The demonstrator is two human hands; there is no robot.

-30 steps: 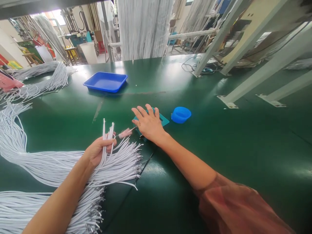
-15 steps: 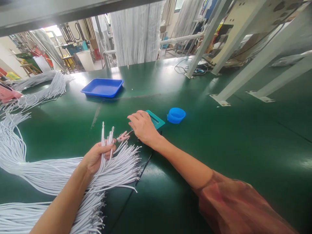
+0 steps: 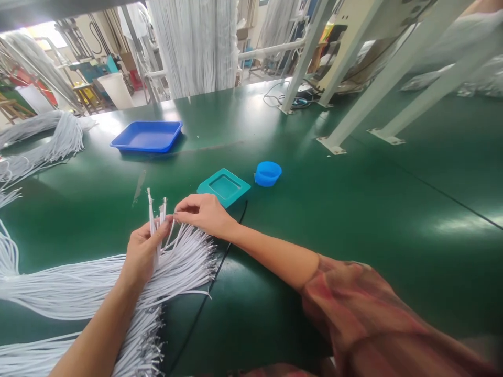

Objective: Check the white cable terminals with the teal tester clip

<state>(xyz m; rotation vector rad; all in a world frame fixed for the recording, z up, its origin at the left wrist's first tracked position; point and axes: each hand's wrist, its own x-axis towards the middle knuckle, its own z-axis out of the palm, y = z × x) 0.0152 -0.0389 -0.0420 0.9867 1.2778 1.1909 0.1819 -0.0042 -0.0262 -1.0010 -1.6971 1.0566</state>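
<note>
My left hand is closed round several white cords, whose tipped ends stick up above the thumb. Right beside its fingertips, my right hand is pinched at the upper end of a white cord, though the fingers partly cover that end. Beneath both hands spreads a thick bundle of white cords, with frayed or tipped ends fanned to the right. A teal tray lies flat just beyond my right hand, and a small blue round cup stands to its right.
Farther back on the green table sits a blue rectangular tray. More cord bundles lie at the left, and another is nearest me. Metal legs stand at the right, near a coiled cable.
My right hand has moved from the teal tray left to my left hand's fingertips, uncovering the tray. A small pink object between the hands no longer shows clearly. The view has shifted right.
</note>
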